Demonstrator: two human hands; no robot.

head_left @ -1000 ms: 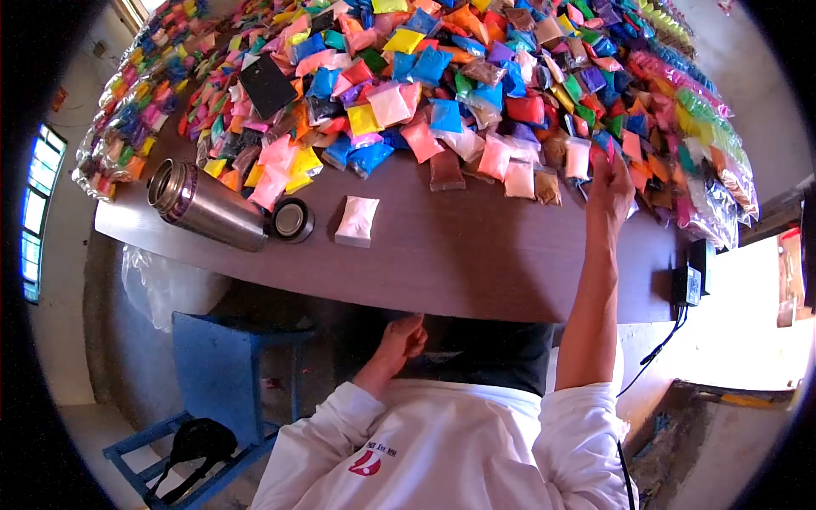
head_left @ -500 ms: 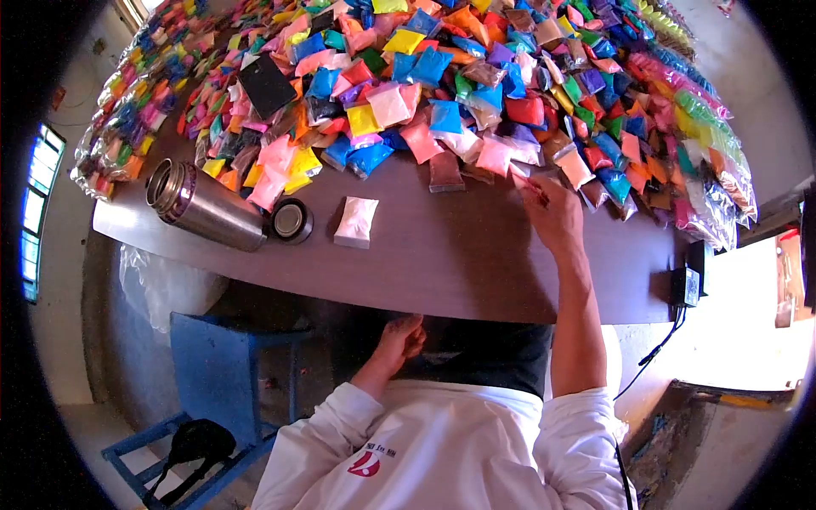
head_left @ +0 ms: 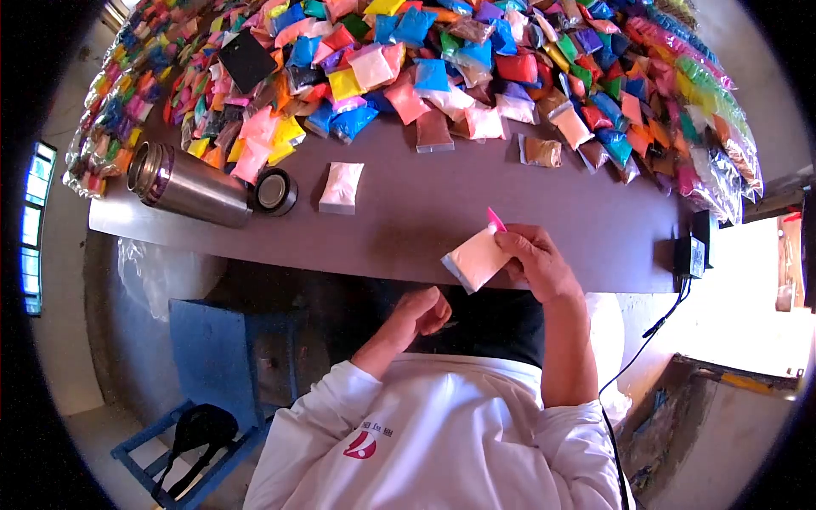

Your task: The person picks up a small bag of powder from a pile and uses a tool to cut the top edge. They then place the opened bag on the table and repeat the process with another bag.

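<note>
The left grip (head_left: pixel 421 314) was narrow, its fingers curled above the dark-clothed lap, just off the near edge of the bench (head_left: pixel 408 234); whether anything lay inside the curl could not be told. The right grip (head_left: pixel 534 259) was closed on a pale peach packet (head_left: pixel 476 257), pinching it at its right side between thumb and fingers. The packet was tilted, its clear end pointing down and left over the bench's near edge. A small pink piece (head_left: pixel 495 220) stuck up beside the thumb.

To the left, below the bench, a black cloth item (head_left: pixel 204 429) rested on a blue chair (head_left: pixel 212 357). At the bench's right end sat a black adapter (head_left: pixel 687 257) with a cable hanging down.

Farther in, a pale pink packet (head_left: pixel 342 187) lay apart on the bench. To its left were a round lid (head_left: pixel 276 192) and, just beside that, a steel flask (head_left: pixel 191 185), mouth toward the left. A brown packet (head_left: pixel 540 152) lay just before the large heap of coloured packets (head_left: pixel 518 68) that covered the far side, with a black flat object (head_left: pixel 246 61) on top.
</note>
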